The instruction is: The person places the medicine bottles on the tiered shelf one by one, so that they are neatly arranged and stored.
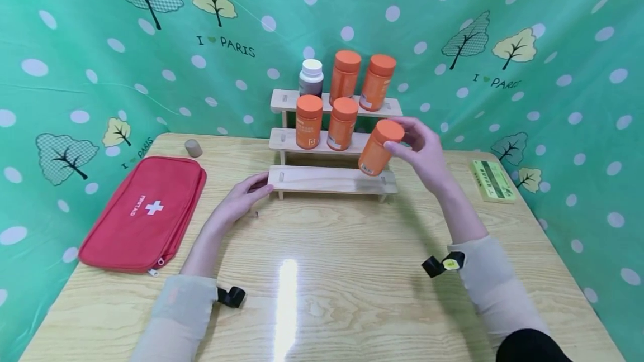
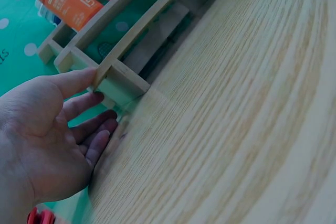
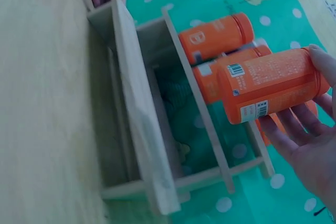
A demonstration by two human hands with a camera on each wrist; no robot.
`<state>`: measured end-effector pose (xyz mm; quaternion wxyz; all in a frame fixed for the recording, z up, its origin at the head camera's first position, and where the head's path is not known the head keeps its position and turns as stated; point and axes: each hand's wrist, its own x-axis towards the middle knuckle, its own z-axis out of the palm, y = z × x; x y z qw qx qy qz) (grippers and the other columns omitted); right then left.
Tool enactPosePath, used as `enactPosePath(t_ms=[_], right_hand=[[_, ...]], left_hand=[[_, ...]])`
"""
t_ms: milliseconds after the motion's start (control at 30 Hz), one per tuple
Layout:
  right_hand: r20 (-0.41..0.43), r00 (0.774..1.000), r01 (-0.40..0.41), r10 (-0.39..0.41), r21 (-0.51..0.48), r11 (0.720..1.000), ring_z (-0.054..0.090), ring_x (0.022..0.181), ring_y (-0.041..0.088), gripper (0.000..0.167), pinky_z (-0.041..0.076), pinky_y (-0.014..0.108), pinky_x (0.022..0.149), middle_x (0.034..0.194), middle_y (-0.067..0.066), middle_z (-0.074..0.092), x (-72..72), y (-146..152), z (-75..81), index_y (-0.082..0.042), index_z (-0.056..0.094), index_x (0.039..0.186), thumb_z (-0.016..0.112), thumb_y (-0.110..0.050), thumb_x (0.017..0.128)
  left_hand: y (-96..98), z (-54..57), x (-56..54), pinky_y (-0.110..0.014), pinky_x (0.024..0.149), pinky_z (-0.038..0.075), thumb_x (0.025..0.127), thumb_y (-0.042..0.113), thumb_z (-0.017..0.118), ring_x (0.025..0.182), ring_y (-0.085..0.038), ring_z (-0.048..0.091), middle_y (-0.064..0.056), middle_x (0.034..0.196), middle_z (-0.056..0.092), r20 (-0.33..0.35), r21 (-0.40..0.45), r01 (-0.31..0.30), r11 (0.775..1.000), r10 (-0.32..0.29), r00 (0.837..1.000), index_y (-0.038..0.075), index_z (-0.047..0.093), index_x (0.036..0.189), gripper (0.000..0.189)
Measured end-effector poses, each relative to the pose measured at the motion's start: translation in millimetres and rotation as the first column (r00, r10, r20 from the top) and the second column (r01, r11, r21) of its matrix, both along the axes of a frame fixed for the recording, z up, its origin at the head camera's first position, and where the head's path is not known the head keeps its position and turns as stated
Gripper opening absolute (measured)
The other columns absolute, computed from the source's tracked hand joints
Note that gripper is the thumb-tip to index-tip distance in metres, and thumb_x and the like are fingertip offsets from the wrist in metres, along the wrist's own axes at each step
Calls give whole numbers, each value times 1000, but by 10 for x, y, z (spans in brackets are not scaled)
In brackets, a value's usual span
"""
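Observation:
My right hand (image 1: 420, 152) grips an orange bottle (image 1: 374, 152) near its cap, the thumb on one side and the fingers on the other. The bottle tilts over the right end of a three-step wooden rack (image 1: 322, 179). In the right wrist view, a barcode label (image 3: 254, 110) shows near the bottle's base. At the rack's left end, my left hand (image 1: 241, 200) pinches the corner of the lowest step, thumb (image 2: 79, 80) at its edge. Two orange bottles (image 1: 309, 122) stand on the middle step. The top step carries a white-capped bottle (image 1: 311, 78) and two orange bottles (image 1: 346, 77).
A red first-aid pouch (image 1: 146, 214) lies on the left of the wooden table (image 1: 342, 272), with a small grey cylinder (image 1: 193, 148) behind it. At the right edge lies a green-and-yellow box (image 1: 493, 181). A green dotted curtain (image 1: 302, 10) hangs close behind the rack.

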<state>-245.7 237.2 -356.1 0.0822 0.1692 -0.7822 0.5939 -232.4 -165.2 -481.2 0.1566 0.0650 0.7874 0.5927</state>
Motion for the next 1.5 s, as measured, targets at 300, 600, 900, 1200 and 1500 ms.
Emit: enactPosePath(t_ms=[300,600,900,1200,1500], right_hand=[[93,995,30,-23,-74,997,61,115,22,50,59,20,85,134,3,62,-258,166,211,-16,58,141,75,-25,95],[173,984,54,-40,-74,996,56,129,23,57,59,18,88,144,5,57,-493,130,266,-21,55,145,76,-31,94],[173,984,41,-39,-8,999,58,124,20,55,58,20,89,138,2,60,-650,42,188,-22,57,143,76,-34,93],[160,987,22,-31,56,998,58,123,20,54,54,20,94,133,-2,62,-684,-10,86,-22,57,143,76,-33,93],[156,987,14,-23,65,998,58,122,18,55,53,20,95,133,-3,62,-692,-22,49,-21,57,143,77,-32,93]], left_hand=[[9,18,14,-53,129,25,106,36,58,156,-38,30,-20,166,34,-19,-12,10,1000,-11,1000,9,32,162,67],[16,26,22,-53,129,26,106,35,58,155,-38,31,-20,165,36,-17,-5,5,1000,-5,1000,8,32,162,67],[-3,5,-3,-53,129,25,106,37,57,155,-37,30,-18,166,35,-12,-1,13,1000,-13,1000,9,32,162,67],[12,-22,-25,-52,127,28,106,36,58,153,-37,35,-19,164,38,-36,-2,14,1000,-14,999,8,35,161,66],[6,-34,-28,-51,126,30,105,35,59,151,-37,37,-18,164,39,-41,4,11,1000,-11,999,9,35,160,65]])
